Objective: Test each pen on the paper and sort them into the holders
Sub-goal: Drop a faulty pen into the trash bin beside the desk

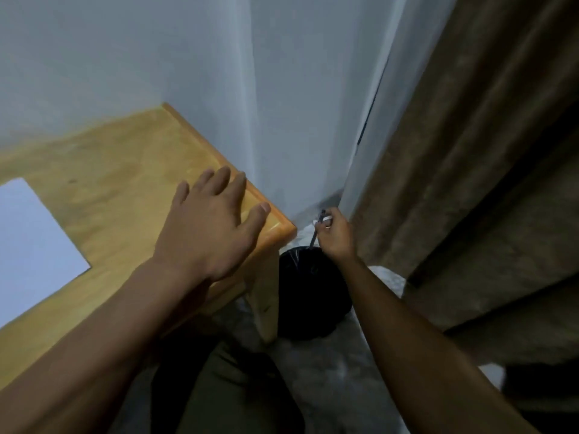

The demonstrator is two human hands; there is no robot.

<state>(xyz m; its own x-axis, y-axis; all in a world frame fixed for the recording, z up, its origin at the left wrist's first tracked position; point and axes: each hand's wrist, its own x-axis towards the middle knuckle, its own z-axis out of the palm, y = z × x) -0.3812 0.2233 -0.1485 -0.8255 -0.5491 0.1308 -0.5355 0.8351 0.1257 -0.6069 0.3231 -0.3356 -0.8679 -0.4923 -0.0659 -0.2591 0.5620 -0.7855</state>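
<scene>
Gripping a dark pen in right hand, left hand flat on table

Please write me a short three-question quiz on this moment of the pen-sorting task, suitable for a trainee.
1. True or false: the right hand holds a dark pen above the black bin on the floor.
2. Where is the left hand? A) spread over the corner of the wooden table B) on the white paper C) on the curtain
3. Fill in: the paper lies on the ____.

Key: 1 true; 2 A; 3 table.
</scene>
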